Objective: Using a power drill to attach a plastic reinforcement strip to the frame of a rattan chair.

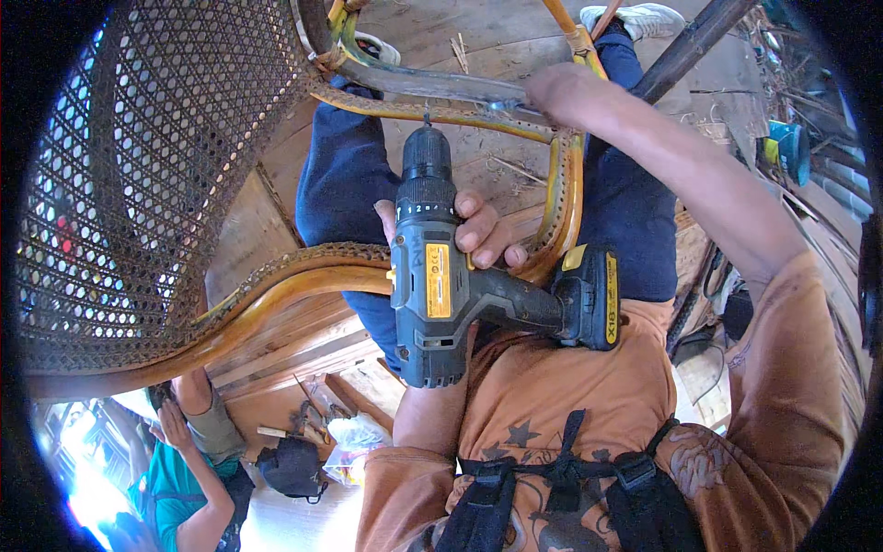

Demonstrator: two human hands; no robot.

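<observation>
A black cordless drill (432,276) with yellow labels lies across my left hand (478,230). That hand is closed round the drill's body, fingers on its right side and thumb on its left. The bit points away from me and meets or overlaps the yellow-brown rail (386,106) of a chair-like frame; contact cannot be told. Beyond the rail runs a dark, shiny curved bar (432,83). At the bar's right end my right hand (566,97) is closed on it, fingertips partly hidden. Woven cane mesh (175,120) fills the frame's left part.
My legs are on both sides of the frame, above a wooden floor (497,46). A dark pole (690,51) slants at upper right. A teal container (786,152) stands far right. At lower left are a person in teal (179,483), a black bag (290,467) and a plastic bag (354,446).
</observation>
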